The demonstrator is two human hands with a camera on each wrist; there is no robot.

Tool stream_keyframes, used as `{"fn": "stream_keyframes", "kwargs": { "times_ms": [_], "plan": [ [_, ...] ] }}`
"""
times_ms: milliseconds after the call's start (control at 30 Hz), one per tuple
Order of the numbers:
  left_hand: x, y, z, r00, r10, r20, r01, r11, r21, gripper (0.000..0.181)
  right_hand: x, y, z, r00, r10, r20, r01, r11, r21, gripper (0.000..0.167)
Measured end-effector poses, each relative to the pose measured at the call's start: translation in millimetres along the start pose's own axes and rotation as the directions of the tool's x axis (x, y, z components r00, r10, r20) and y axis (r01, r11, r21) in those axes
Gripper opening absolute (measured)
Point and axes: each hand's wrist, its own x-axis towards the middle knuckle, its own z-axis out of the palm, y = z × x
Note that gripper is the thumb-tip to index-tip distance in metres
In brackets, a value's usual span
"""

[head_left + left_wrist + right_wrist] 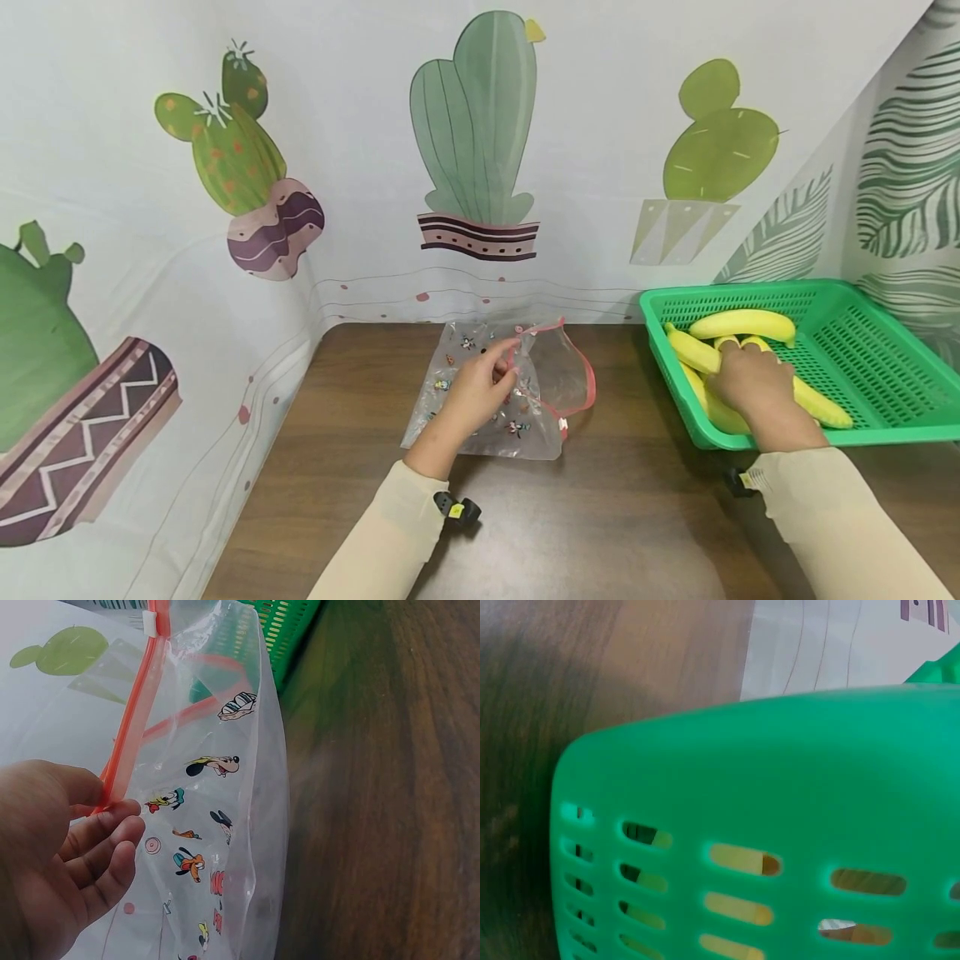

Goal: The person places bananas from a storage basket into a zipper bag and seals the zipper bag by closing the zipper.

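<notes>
A clear plastic zip bag [480, 425] with a red zip edge and cartoon prints lies on the table. My left hand [480, 387] pinches its red edge between thumb and forefinger, the other fingers loosely bent. The left wrist view shows this hand [75, 847] holding the red zip [139, 712], with a white slider further up. My right hand [756, 387] reaches down among several yellow bananas [742, 323] in a green basket [892, 433]. It touches the bananas, but its fingertips are hidden. From the right wrist, the basket's wall [780, 765] covers the hand.
The brown wooden table [600, 517] spans the front. Behind it hangs a white cloth [360, 167] printed with cacti. The basket stands at the table's right, its raised rim beside my right forearm. Black bands with small cameras [459, 510] sit on both wrists.
</notes>
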Motion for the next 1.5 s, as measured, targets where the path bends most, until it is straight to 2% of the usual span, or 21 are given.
{"fn": "stream_keyframes", "kwargs": {
  "times_ms": [167,400,633,867,1200,1500],
  "plan": [
    [0.2,-0.8,0.7,1.000,-0.002,0.001,0.002,1.000,-0.002,0.046,1.0,1,-1,1.000,-0.001,0.028,0.001,1.000,-0.010,0.061],
    [0.0,-1.1,0.5,1.000,0.002,-0.003,-0.002,1.000,0.000,0.045,0.8,-1,-2,1.000,-0.010,0.024,0.010,1.000,-0.001,0.060],
    [0.0,-1.5,1.5,1.000,0.006,-0.007,-0.006,1.000,0.004,0.045,-0.1,-2,-1,1.000,-0.010,-0.014,0.010,1.000,0.014,0.060],
    [-0.2,-1.0,1.5,1.000,0.002,-0.007,-0.002,1.000,0.007,0.046,0.7,-3,-1,0.998,-0.015,-0.067,0.017,0.999,0.029,0.053],
    [-0.1,-0.1,1.3,1.000,-0.001,0.000,0.001,1.000,0.000,0.046,-3.5,-6,-10,0.997,-0.033,-0.075,0.037,0.998,0.047,0.058],
    [-0.1,-0.2,1.3,1.000,0.010,-0.005,-0.010,1.000,0.004,0.046,-6.3,-15,-14,0.990,-0.050,-0.134,0.058,0.997,0.056,0.060]
  ]
}}
